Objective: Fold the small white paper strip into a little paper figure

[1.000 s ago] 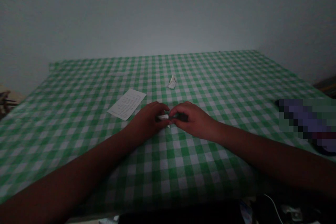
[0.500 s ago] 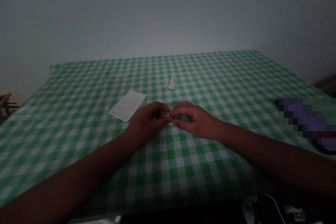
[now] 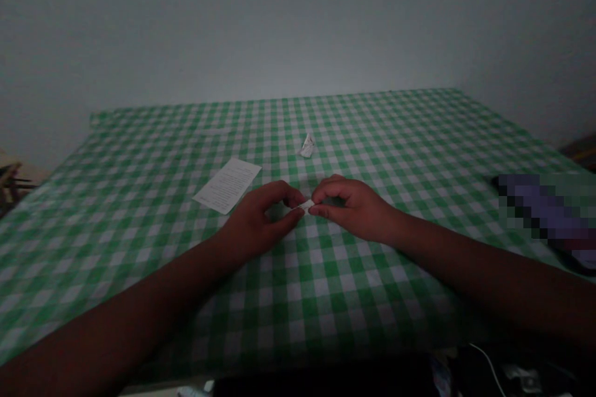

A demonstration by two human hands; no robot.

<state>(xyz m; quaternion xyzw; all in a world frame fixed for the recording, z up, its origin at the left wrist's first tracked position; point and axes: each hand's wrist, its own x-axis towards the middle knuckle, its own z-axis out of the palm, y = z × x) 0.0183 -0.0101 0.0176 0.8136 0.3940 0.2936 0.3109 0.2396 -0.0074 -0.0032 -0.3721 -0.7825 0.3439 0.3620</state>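
The bare left hand (image 3: 261, 217) and the bare right hand (image 3: 356, 205) meet over the near middle of the table, each grasping a small, white, paper-like piece (image 3: 306, 205) between thumb and fingertips; the piece spans the narrow gap between the two hands, its ends hidden by the fingers. Both wrists are low, just above or resting on the green-and-white checked tablecloth (image 3: 335, 285); which of the two, I cannot tell. Just beyond the left hand, a white rectangular paper sheet with lines of dark text (image 3: 228, 186) lies flat and slanted. Farther out, beyond the gap between the hands, sits a small crumpled whitish scrap (image 3: 307, 146). Well off to the right, a dark-edged, purplish flat object (image 3: 549, 217) lies near the table's edge, its surface blurred into blocks. Behind the table rises a plain grey wall (image 3: 279, 25).
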